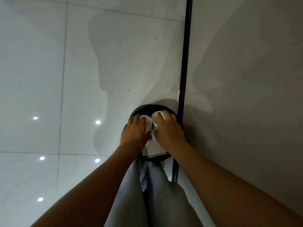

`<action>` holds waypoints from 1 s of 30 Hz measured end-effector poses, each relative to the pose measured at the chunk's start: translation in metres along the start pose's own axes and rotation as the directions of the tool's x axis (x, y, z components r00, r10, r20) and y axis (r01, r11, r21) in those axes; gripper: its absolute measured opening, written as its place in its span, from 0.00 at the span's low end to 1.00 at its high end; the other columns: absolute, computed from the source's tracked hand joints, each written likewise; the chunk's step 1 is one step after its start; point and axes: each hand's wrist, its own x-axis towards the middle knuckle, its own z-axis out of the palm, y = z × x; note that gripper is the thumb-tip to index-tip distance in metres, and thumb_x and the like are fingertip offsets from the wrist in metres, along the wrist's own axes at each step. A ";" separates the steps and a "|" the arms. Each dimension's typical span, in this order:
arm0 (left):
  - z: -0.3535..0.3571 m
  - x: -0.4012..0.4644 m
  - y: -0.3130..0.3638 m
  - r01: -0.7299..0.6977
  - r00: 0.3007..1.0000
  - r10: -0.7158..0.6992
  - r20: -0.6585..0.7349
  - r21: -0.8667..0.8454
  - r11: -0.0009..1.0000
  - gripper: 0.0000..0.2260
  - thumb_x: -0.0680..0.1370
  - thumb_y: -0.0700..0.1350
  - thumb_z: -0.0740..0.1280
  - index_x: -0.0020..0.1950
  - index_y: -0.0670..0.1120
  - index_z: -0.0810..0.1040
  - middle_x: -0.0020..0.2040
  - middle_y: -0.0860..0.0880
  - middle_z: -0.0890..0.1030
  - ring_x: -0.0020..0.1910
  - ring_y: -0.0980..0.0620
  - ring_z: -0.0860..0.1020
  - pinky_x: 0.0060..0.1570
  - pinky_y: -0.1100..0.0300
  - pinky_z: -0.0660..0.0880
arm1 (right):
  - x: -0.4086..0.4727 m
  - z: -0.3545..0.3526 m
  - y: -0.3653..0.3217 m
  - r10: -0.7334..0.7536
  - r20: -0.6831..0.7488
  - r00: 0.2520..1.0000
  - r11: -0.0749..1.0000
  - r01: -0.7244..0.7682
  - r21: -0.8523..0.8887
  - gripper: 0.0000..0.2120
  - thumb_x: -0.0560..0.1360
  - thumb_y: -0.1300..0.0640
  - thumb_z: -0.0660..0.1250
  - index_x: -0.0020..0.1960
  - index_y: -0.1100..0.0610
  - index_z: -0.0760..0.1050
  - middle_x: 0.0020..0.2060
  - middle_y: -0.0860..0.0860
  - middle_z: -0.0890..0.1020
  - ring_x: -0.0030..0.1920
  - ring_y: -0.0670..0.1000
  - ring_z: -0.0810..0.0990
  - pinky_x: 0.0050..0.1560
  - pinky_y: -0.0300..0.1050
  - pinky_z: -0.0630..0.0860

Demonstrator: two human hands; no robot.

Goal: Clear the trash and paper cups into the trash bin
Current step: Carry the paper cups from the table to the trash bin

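- My left hand (134, 131) grips one paper cup (147, 122); my right hand (168, 128) grips a second cup (156, 119).
- Both cups touch, above the round black trash bin (139, 110) on the floor.
- White paper (155, 149), possibly card, lies inside.

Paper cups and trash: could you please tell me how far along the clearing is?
Done: white paper already lies inside the black bin. In hand: left hand and right hand each grip a paper cup above it. Left: dropping both cups.

left hand (133, 131) and right hand (169, 128) each grip a paper cup above the black trash bin (139, 109).
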 end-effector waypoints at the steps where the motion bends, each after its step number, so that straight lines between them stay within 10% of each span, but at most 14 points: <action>1: -0.002 -0.005 0.000 0.003 1.000 -0.003 0.004 -0.010 1.000 0.26 0.79 0.55 0.62 0.74 0.46 0.61 0.75 0.46 0.61 0.73 0.46 0.60 0.67 0.53 0.66 | -0.004 -0.002 -0.001 0.011 0.003 1.000 1.000 -0.011 -0.003 0.32 0.77 0.50 0.66 0.75 0.56 0.58 0.74 0.55 0.60 0.73 0.56 0.60 0.66 0.48 0.68; 8: -0.053 -0.088 -0.003 0.027 0.999 -0.025 0.046 -0.054 0.998 0.22 0.80 0.54 0.60 0.72 0.47 0.64 0.72 0.47 0.65 0.71 0.47 0.61 0.68 0.55 0.64 | -0.069 -0.051 -0.023 0.076 0.042 0.996 0.997 -0.076 -0.011 0.29 0.77 0.55 0.63 0.76 0.55 0.58 0.73 0.55 0.62 0.69 0.57 0.64 0.65 0.49 0.67; 18: -0.160 -0.276 0.010 0.123 0.992 -0.124 -0.039 -0.038 0.992 0.19 0.82 0.51 0.55 0.72 0.47 0.65 0.71 0.46 0.67 0.71 0.46 0.63 0.72 0.54 0.57 | -0.217 -0.155 -0.137 -0.186 0.148 0.971 0.966 0.208 -0.153 0.25 0.79 0.53 0.60 0.74 0.53 0.60 0.70 0.54 0.67 0.68 0.57 0.66 0.64 0.52 0.70; 30: -0.166 -0.510 -0.048 0.514 0.798 -0.593 -0.106 -0.393 0.763 0.19 0.81 0.53 0.55 0.70 0.46 0.67 0.68 0.48 0.70 0.67 0.48 0.68 0.67 0.57 0.64 | -0.365 -0.160 -0.307 -0.525 0.399 0.752 0.623 0.659 -0.422 0.21 0.79 0.54 0.59 0.71 0.53 0.63 0.67 0.54 0.69 0.65 0.57 0.68 0.61 0.50 0.68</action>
